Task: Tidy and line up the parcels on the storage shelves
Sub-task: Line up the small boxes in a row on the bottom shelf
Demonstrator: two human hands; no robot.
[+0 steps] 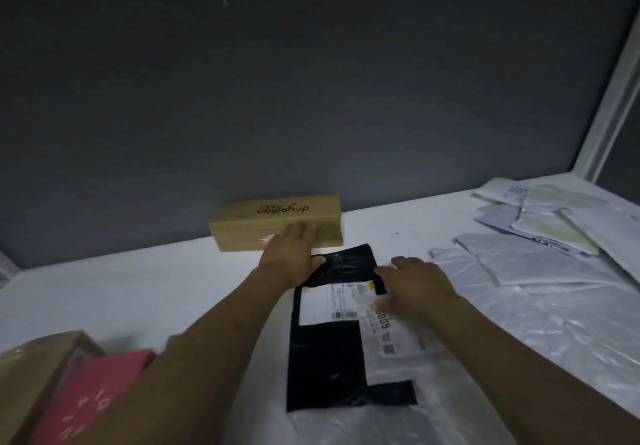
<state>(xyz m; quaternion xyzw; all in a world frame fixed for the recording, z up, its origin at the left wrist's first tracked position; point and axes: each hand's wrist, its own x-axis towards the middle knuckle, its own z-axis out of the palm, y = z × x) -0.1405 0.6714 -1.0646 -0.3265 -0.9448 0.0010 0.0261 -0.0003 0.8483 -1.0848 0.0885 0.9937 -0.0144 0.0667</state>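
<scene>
A long brown cardboard box [277, 219] with upside-down black lettering lies against the dark back wall of the white shelf [138, 292]. My left hand [292, 254] rests with straight fingers on the box's front face. In front of it lies a flat black plastic parcel [325, 358] bearing a white label [332, 302]. My right hand [414, 283] lies flat on the black parcel's right edge and on a clear plastic parcel [398, 337] with a printed label that overlaps it.
Several grey and white mailer bags [540, 236] are heaped at the right, by the shelf's white upright post [609, 105]. A brown carton [31, 372] and a red box [93, 396] sit at the near left. More clear plastic bags [540, 351] cover the near right.
</scene>
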